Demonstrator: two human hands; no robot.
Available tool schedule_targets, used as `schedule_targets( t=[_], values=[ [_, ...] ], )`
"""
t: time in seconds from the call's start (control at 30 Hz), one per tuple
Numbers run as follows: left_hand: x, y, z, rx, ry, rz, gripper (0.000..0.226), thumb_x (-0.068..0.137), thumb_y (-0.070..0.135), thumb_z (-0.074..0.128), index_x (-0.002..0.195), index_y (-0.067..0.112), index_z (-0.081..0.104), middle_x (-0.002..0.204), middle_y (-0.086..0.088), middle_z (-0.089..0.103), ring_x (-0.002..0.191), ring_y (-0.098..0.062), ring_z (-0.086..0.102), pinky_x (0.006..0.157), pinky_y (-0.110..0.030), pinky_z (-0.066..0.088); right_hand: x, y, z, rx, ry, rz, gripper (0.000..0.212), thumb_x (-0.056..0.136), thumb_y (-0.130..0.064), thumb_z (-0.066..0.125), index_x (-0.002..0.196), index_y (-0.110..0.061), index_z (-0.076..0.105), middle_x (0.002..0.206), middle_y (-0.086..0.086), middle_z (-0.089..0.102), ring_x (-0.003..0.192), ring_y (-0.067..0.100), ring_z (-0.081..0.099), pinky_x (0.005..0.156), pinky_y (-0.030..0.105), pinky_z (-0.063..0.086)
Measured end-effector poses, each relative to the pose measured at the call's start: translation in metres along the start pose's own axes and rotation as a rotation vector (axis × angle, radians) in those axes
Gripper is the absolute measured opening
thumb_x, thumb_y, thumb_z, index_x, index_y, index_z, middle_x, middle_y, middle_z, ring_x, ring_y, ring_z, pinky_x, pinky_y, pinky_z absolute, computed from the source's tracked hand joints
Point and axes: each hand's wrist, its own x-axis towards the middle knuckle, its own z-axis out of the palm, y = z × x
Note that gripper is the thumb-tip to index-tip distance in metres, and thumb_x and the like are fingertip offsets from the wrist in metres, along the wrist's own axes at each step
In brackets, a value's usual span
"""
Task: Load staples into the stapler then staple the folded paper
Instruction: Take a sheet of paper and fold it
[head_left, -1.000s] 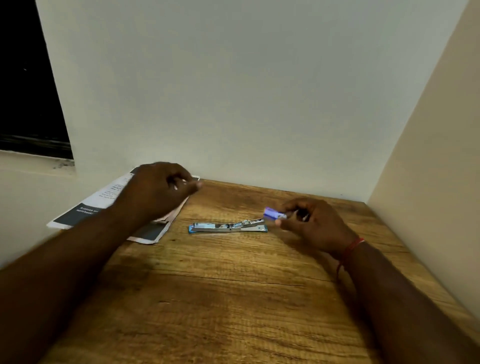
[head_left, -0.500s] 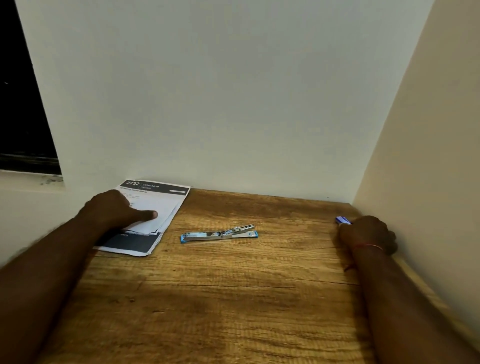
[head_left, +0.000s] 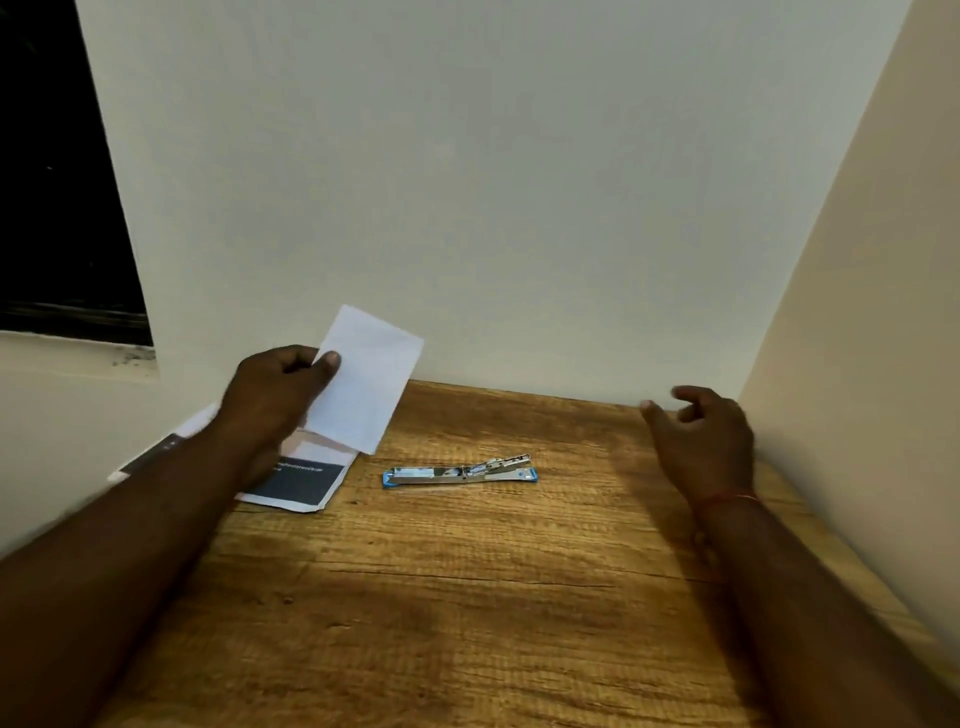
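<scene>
Pinched between my left hand's (head_left: 275, 395) thumb and fingers, the white folded paper (head_left: 363, 382) is lifted clear of the wooden table (head_left: 467, 597). My right hand (head_left: 701, 441) hovers empty, fingers loosely spread, beside the right wall. Between my hands the slim blue-and-silver metal stapler (head_left: 460, 472) lies flat and opened out on the wood. Under my left wrist lies a printed white-and-dark leaflet (head_left: 296, 483).
</scene>
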Motion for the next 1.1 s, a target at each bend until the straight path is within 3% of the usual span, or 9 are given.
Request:
schedule_targets(
  t=[0.1, 0.17, 0.27, 0.4, 0.63, 0.73, 0.87, 1.0, 1.1],
  values=[
    [-0.023, 0.011, 0.023, -0.239, -0.068, 0.016, 0.015, 0.103, 0.028, 0.081, 0.1, 0.014, 0.082, 0.1, -0.006, 0.087, 0.088, -0.023, 0.08, 0.078, -0.036, 0.066, -0.046, -0.061, 0.017, 0.424, -0.219, -0.109, 0.015, 0.096, -0.035, 0.086, 0.105, -0.023, 0.085, 0.079, 0.009, 0.074, 0.071, 0.011, 0.064, 0.073, 0.031, 0.055],
    [-0.037, 0.016, 0.037, -0.31, -0.117, 0.045, 0.013, 0.103, 0.026, 0.08, 0.103, 0.013, 0.085, 0.105, -0.007, 0.088, 0.093, -0.022, 0.082, 0.088, -0.04, 0.065, -0.079, -0.086, 0.029, 0.594, -0.383, -0.129, 0.011, 0.096, -0.031, 0.086, 0.104, -0.023, 0.087, 0.072, 0.011, 0.069, 0.069, 0.011, 0.06, 0.068, 0.027, 0.053],
    [-0.056, 0.016, 0.051, -0.366, -0.184, 0.073, 0.018, 0.102, 0.027, 0.079, 0.106, 0.011, 0.086, 0.113, -0.012, 0.087, 0.105, -0.031, 0.082, 0.099, -0.048, 0.064, -0.106, -0.099, 0.04, 0.765, -0.561, -0.061, 0.021, 0.096, -0.029, 0.086, 0.115, -0.021, 0.085, 0.063, -0.002, 0.052, 0.06, 0.013, 0.048, 0.056, 0.025, 0.045],
    [-0.068, 0.014, 0.06, -0.354, -0.253, 0.095, 0.024, 0.096, 0.034, 0.082, 0.108, 0.014, 0.088, 0.116, -0.011, 0.087, 0.117, -0.041, 0.08, 0.108, -0.058, 0.06, -0.11, -0.1, 0.035, 0.845, -0.666, 0.044, 0.01, 0.102, -0.024, 0.079, 0.103, -0.016, 0.084, 0.059, 0.007, 0.06, 0.044, 0.014, 0.042, 0.044, 0.024, 0.034],
    [-0.071, 0.011, 0.061, -0.235, -0.273, 0.171, 0.011, 0.098, 0.024, 0.083, 0.101, 0.016, 0.09, 0.103, -0.015, 0.086, 0.092, -0.017, 0.079, 0.084, -0.03, 0.064, -0.106, -0.094, 0.038, 0.912, -0.632, 0.109, 0.02, 0.103, -0.025, 0.076, 0.101, -0.005, 0.079, 0.072, 0.017, 0.072, 0.048, 0.019, 0.052, 0.046, 0.029, 0.043],
    [-0.07, 0.011, 0.06, -0.154, -0.24, 0.23, 0.008, 0.098, 0.024, 0.085, 0.099, 0.017, 0.091, 0.095, -0.006, 0.088, 0.088, -0.013, 0.079, 0.081, -0.021, 0.063, -0.103, -0.09, 0.042, 0.911, -0.62, 0.121, 0.019, 0.103, -0.025, 0.077, 0.103, -0.006, 0.081, 0.079, 0.02, 0.075, 0.054, 0.02, 0.06, 0.05, 0.031, 0.05],
    [-0.069, 0.014, 0.056, -0.01, -0.221, 0.303, 0.013, 0.101, 0.03, 0.082, 0.092, 0.022, 0.089, 0.061, -0.007, 0.069, 0.057, -0.005, 0.06, 0.063, -0.015, 0.05, -0.101, -0.092, 0.04, 1.007, -0.614, 0.149, 0.018, 0.104, -0.019, 0.075, 0.103, -0.001, 0.078, 0.083, 0.017, 0.076, 0.067, 0.022, 0.068, 0.056, 0.03, 0.057],
    [-0.072, 0.016, 0.058, -0.135, -0.314, 0.234, 0.017, 0.106, 0.025, 0.075, 0.108, 0.011, 0.084, 0.08, -0.012, 0.083, 0.06, -0.015, 0.072, 0.055, -0.022, 0.053, -0.102, -0.093, 0.038, 1.042, -0.603, 0.139, 0.018, 0.104, -0.015, 0.073, 0.102, 0.002, 0.077, 0.086, 0.018, 0.078, 0.071, 0.021, 0.075, 0.065, 0.029, 0.065],
    [-0.075, 0.016, 0.062, -0.22, -0.352, 0.166, 0.021, 0.107, 0.021, 0.073, 0.114, 0.002, 0.08, 0.093, -0.018, 0.086, 0.073, -0.022, 0.081, 0.062, -0.028, 0.062, -0.102, -0.093, 0.038, 1.016, -0.591, 0.128, 0.017, 0.103, -0.016, 0.074, 0.102, 0.001, 0.078, 0.09, 0.017, 0.081, 0.075, 0.023, 0.078, 0.068, 0.029, 0.066]
  ],
)
